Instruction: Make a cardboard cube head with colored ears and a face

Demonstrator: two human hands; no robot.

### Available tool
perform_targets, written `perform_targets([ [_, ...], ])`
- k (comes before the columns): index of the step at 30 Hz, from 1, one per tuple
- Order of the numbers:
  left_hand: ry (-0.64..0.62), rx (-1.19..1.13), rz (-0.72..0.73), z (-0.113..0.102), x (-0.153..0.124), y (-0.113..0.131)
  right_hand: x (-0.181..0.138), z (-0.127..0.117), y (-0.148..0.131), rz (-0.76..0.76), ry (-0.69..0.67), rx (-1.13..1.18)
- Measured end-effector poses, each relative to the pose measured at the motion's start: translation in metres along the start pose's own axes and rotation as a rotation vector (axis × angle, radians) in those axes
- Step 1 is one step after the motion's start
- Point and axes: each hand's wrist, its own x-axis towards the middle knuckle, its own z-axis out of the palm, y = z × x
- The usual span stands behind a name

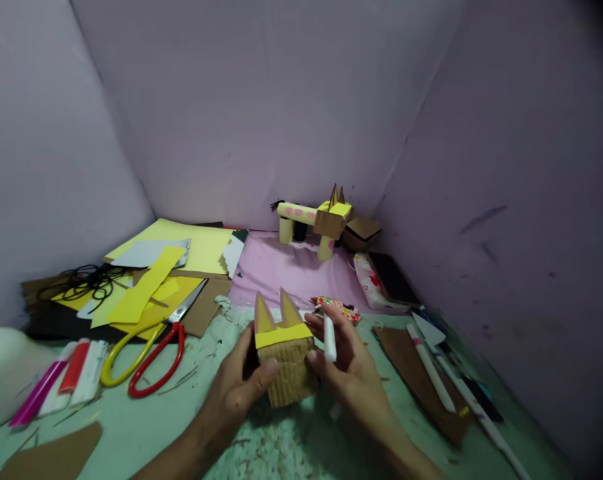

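Note:
Between my hands is a small cardboard box with a yellow top strip and two upright pointed ears, tan with pinkish edges. My left hand grips its left side, thumb on the front face. My right hand has a white marker held between its fingers, while its thumb rests against the box's right edge. The far sides of the box are hidden. A similar eared cardboard head belongs to a standing animal figure with a pale yellow body and pink spots, farther back.
Scissors with yellow and red handles lie left, beside yellow paper strips, black cord and several markers. At right are a brown cardboard piece, a white stick and a phone on a pouch. Pale walls enclose the table.

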Motion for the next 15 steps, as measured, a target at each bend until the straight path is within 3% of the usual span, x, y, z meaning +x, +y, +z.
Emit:
perform_targets([
  [4, -0.113, 0.04, 0.05, 0.001, -0.002, -0.006, -0.004, -0.004, 0.005, -0.03, 0.078, -0.011],
  [9, -0.118, -0.081, 0.009, 0.007, -0.001, -0.002, -0.008, -0.006, 0.004, -0.08, 0.145, -0.056],
  [13, -0.118, -0.125, 0.003, 0.011, 0.002, 0.001, -0.01, -0.012, -0.004, -0.295, 0.322, -0.085],
  [15, -0.121, -0.094, 0.013, 0.01, 0.003, 0.001, -0.011, -0.013, -0.013, -0.409, 0.331, -0.101],
])
